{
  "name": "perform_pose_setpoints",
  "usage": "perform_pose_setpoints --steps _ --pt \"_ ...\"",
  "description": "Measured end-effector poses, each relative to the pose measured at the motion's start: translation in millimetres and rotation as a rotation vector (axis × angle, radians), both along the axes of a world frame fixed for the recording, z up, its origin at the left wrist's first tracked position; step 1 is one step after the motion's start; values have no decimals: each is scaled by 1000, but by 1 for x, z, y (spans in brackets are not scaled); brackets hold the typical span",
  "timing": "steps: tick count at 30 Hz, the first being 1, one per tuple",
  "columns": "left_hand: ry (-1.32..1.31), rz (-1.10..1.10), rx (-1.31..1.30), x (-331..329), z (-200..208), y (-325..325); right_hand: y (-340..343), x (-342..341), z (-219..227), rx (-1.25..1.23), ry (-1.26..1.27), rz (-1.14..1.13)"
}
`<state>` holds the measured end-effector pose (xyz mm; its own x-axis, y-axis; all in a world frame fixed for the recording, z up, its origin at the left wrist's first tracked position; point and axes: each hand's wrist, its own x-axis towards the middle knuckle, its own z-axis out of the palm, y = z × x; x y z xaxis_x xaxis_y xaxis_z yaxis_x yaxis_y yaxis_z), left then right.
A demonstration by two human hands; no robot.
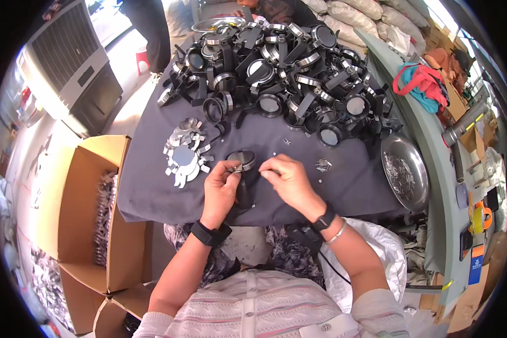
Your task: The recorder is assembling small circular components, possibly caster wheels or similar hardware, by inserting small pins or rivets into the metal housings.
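My left hand point(221, 191) pinches a round black part with a metal band point(247, 160) near the middle of the cloth-covered table. Its black handle hangs down toward me. To the right, my right hand point(293, 183) is closed with thumb and fingertips together, a little apart from the part; whatever is between them is too small to make out. Left of my left hand lies a heap of silver metal pieces with tabs point(183, 156). A few small metal pins point(323, 165) rest on the cloth beyond my right hand.
A big pile of black handled parts with metal bands point(259, 71) covers the table's far half. An oval metal tray point(421, 188) of small pins sits at the right edge. Cardboard box point(67, 197) on the left; white sack point(377, 242) by my right arm. Someone sits beyond the pile.
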<state>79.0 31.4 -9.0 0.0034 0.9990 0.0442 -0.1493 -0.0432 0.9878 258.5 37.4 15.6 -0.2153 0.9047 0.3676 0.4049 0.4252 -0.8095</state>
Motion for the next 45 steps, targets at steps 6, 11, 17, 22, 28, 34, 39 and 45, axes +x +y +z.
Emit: perform_pose_setpoints --steps 6,11,17,22,28,34,39,45 --pt "44 -5 42 2 -1 1 4 -25 -9 -19 56 -31" --pt "77 23 77 2 0 -1 3 -29 -7 75 69 -21" --pt "81 13 48 1 4 -1 13 -28 -4 107 51 4" --pt "35 12 21 3 2 2 15 -31 -5 -396 461 50" --pt "44 5 47 -1 0 1 24 -25 -7 -141 248 43" --pt "12 -77 28 -12 7 -2 36 -15 9 46 -217 142" --pt "31 -99 43 -12 10 0 30 -17 12 -31 -220 85" --pt "-39 -19 -271 -4 34 -10 15 1 21 225 -132 98"
